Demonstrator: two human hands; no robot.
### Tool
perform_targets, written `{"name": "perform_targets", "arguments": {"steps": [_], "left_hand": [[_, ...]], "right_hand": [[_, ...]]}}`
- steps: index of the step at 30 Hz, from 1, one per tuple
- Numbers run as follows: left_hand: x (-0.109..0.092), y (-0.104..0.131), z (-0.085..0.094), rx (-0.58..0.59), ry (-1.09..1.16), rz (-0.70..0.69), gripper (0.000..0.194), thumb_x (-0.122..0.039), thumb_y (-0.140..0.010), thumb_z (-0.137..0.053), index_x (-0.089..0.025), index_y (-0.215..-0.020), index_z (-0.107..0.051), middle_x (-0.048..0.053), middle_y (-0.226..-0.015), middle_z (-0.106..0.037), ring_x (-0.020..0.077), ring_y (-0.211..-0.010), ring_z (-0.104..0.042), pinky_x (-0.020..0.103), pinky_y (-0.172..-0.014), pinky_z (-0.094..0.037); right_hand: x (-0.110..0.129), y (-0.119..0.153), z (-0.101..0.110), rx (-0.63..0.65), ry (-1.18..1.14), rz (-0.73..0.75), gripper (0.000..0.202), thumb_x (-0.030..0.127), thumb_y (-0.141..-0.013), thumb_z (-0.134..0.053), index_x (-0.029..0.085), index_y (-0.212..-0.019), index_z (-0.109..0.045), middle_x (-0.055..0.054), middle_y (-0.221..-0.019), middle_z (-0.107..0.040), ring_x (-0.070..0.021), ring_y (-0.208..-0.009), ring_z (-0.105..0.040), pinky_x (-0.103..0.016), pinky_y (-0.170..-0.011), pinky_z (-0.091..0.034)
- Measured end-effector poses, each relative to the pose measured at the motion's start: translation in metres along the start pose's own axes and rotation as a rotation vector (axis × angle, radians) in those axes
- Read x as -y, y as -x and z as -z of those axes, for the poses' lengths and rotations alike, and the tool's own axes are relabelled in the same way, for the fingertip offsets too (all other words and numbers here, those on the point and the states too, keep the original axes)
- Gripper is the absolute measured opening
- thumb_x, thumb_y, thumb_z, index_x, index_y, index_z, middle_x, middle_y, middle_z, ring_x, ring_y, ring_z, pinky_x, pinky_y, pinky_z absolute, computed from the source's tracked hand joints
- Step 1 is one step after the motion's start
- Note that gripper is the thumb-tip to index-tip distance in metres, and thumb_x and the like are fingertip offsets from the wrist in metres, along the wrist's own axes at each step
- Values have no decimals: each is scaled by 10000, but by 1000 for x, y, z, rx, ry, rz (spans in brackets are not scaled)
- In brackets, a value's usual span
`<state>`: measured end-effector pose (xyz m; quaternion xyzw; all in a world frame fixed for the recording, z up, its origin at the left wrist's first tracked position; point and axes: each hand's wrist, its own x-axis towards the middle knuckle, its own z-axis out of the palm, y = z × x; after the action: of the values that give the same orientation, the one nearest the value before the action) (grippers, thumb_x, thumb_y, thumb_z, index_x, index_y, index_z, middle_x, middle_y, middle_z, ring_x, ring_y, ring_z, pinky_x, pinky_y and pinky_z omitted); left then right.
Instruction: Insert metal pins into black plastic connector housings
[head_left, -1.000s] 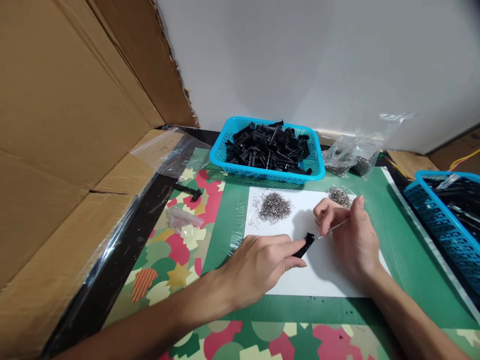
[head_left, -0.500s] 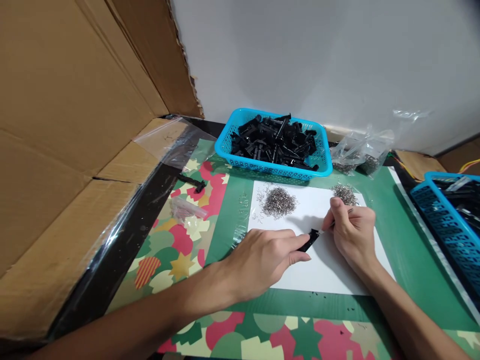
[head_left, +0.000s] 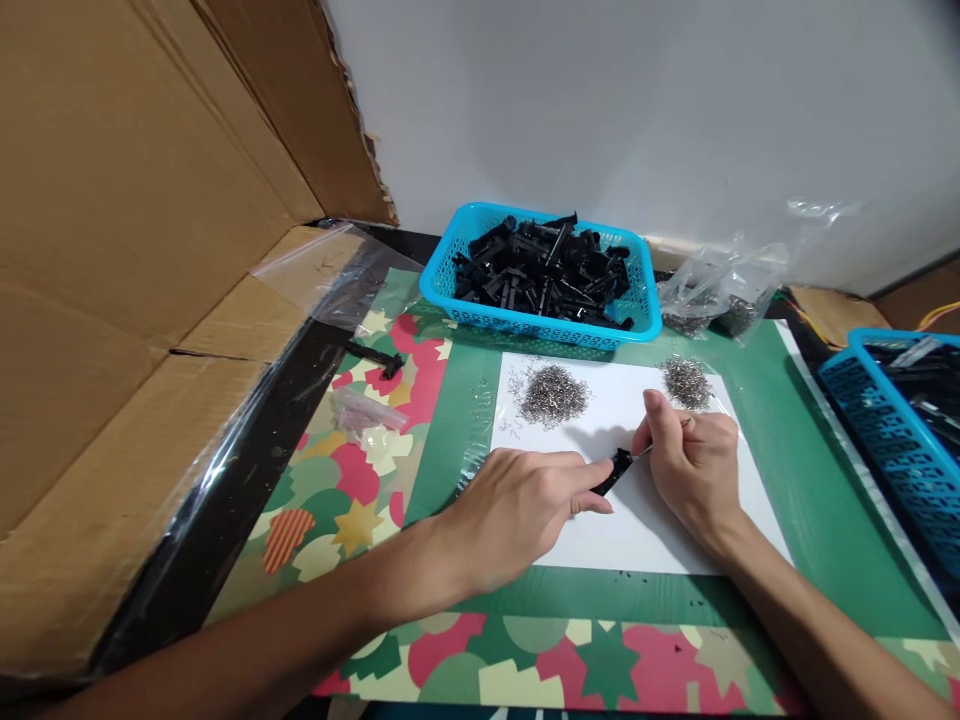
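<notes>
My left hand (head_left: 529, 500) pinches a small black plastic part (head_left: 615, 472) between thumb and fingers over a white sheet (head_left: 622, 545). A thin metal tool (head_left: 643, 453) is gripped in my right hand (head_left: 694, 465), its tip at the upper right end of the black part. Behind my hands on the sheet lie two heaps of tiny metal pieces: a larger heap (head_left: 553, 395) at the left and a smaller heap (head_left: 686, 383) at the right. What the tool's tip touches is too small to tell.
A blue basket (head_left: 536, 325) of black parts stands behind the sheet, another blue basket (head_left: 885, 430) at the right. Clear bags (head_left: 739, 300) with metal pieces lie at the back. A long black part (head_left: 379, 357) and a small bag (head_left: 367, 412) lie left, near cardboard (head_left: 135, 440).
The view has shifted slightly, so things sit a little higher and further left. Both hands keep their grips, and the tool's tip stays at the black part's end.
</notes>
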<state>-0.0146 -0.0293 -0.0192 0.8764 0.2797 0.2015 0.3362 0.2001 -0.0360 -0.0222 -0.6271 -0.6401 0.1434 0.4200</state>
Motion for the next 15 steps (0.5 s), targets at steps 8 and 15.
{"name": "perform_targets", "arguments": {"steps": [8, 15], "left_hand": [[-7, 0, 10, -39, 81, 63, 337, -316, -1099, -526, -177, -1349, -705, 48, -937, -745, 186, -846, -704, 277, -718, -512], [-7, 3, 14, -280, 212, 262, 347, -362, -1071, -552, -229, -1377, -645, 1, -884, -653, 109, -598, -463, 234, -565, -398]], "right_hand": [[-6, -16, 6, -31, -307, -116, 773, 630, -1086, -375, 220, -447, -519, -30, -463, -530, -141, -468, -511, -295, -522, -374], [0, -59, 8, 493, -25, -14, 526, 481, -1109, -408, 195, -715, -608, -3, -651, -631, -145, -609, -522, -276, -624, -357]]}}
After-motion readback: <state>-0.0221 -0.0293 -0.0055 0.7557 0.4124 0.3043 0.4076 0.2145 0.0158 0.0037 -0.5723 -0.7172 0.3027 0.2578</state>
